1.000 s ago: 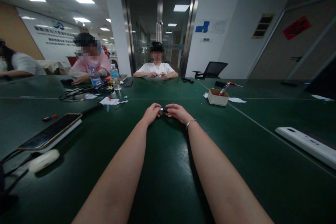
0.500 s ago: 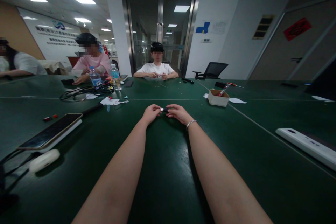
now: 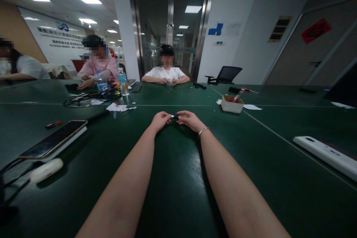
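Over the green table (image 3: 178, 178), my two hands meet at a small black stick-like piece with a silver end (image 3: 175, 117); its exact kind is too small to make out. My left hand (image 3: 161, 121) pinches the silver end between thumb and fingers. The black end sits in the closed fingers of my right hand (image 3: 192, 121), which has a silver bracelet (image 3: 203, 131) at its wrist. Parts of the piece are hidden by the fingertips.
Left of my arms lie a phone (image 3: 54, 139) and a white rounded device (image 3: 47, 170) with cables. Farther back stand water bottles (image 3: 122, 82) and a small box (image 3: 232, 105). A white device (image 3: 326, 156) lies right. Across the table sits a person (image 3: 166, 74).
My hands stay in almost the same place, still on the small piece. Slightly less of its silver end shows between the fingers.
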Demonstrator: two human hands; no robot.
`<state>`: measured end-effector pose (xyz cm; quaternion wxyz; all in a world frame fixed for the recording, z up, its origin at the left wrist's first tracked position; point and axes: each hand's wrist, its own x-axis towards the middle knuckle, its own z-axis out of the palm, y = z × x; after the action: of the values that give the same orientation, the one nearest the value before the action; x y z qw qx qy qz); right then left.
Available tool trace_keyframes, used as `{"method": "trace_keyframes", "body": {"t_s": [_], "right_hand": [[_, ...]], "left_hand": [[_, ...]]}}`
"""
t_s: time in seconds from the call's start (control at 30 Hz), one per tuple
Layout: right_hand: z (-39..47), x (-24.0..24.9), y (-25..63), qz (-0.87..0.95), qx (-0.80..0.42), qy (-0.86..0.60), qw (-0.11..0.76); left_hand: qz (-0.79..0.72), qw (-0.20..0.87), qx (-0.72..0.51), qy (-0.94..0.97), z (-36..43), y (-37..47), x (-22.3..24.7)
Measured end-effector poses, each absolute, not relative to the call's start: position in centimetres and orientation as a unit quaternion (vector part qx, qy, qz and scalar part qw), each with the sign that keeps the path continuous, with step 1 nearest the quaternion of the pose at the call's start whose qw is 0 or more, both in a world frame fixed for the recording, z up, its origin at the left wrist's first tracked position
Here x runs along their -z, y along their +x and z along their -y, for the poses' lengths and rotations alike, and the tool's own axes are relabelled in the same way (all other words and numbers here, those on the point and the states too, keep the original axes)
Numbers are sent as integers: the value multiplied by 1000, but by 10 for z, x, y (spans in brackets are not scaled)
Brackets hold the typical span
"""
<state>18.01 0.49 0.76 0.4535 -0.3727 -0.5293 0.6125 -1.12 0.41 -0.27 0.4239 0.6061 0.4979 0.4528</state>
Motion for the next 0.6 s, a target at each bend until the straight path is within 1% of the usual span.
{"method": "trace_keyframes", "body": {"t_s": [0.33,0.6], "right_hand": [[-7,-5,183,538,-618,-359,447],[-8,-2,185,533,-628,-346,450]], "left_hand": [[-501,393,-440,634,-6,-12,3],[-508,391,-430,635,-2,-12,-1]]}}
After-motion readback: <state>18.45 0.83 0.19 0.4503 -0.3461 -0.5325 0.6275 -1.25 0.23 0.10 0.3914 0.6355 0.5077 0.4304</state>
